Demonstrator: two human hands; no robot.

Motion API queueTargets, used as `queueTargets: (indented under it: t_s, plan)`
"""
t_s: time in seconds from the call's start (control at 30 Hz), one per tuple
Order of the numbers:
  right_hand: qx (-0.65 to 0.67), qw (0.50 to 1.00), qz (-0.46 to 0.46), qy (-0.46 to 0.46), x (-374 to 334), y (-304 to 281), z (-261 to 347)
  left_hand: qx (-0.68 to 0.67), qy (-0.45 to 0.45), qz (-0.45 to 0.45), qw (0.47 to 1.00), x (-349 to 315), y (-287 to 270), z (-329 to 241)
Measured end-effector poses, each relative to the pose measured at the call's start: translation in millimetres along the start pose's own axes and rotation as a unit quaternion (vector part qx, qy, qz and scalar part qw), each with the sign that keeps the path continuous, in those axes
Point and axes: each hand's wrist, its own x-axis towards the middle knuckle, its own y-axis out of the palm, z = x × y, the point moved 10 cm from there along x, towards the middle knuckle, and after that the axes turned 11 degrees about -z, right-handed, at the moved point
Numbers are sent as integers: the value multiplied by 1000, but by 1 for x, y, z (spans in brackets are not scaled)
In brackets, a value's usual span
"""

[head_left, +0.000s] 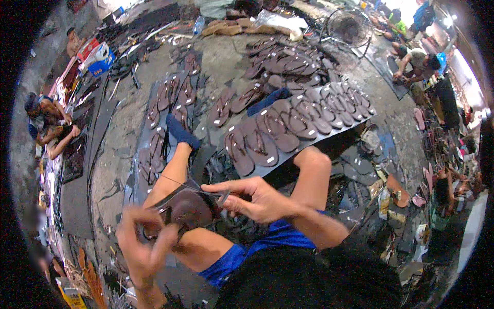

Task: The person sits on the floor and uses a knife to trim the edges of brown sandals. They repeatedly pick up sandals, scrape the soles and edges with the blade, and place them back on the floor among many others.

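Worker's hands at a brown sandal (193, 208), held low over the bent left leg (206, 247), apparently using the lap as a support. R grip (260, 200) is closed, thumb & index pinching a narrow dark strip (224, 196) at the sandal's right, prob. for fine control. L grip (139, 247), blurred, curls at the sandal's left nr its dark strap (164, 215); can't tell if it's grasping or released. Far side, right of center, a grey board (284, 157) carries sandals in a row (280, 131), set side by side, prob. to save room & keep them in order. More sandals (164, 95) lie far left; a loose pile (288, 64) sits farther off, nr a floor fan (347, 28).
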Motion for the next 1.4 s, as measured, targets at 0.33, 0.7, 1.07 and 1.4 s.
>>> queueTargets:
  t_s: [0.33, 0.7, 1.07, 1.4]
  plan:
    - [-222, 935, -247, -127, -58, -10, -26, -586, -247, -363, 680, -57, 107, 103]
    - [-372, 882, -282, -64, -145, -12, -53, -675, -380, -334, 537, -105, 145, 140]
    - [-326, 928, -167, 69, -159, 1, -82, -416, -427, -435, 675, -149, 119, 155]
    - [-308, 931, -191, -32, -90, 27, -122, -368, -452, -411, 701, -172, 124, 155]
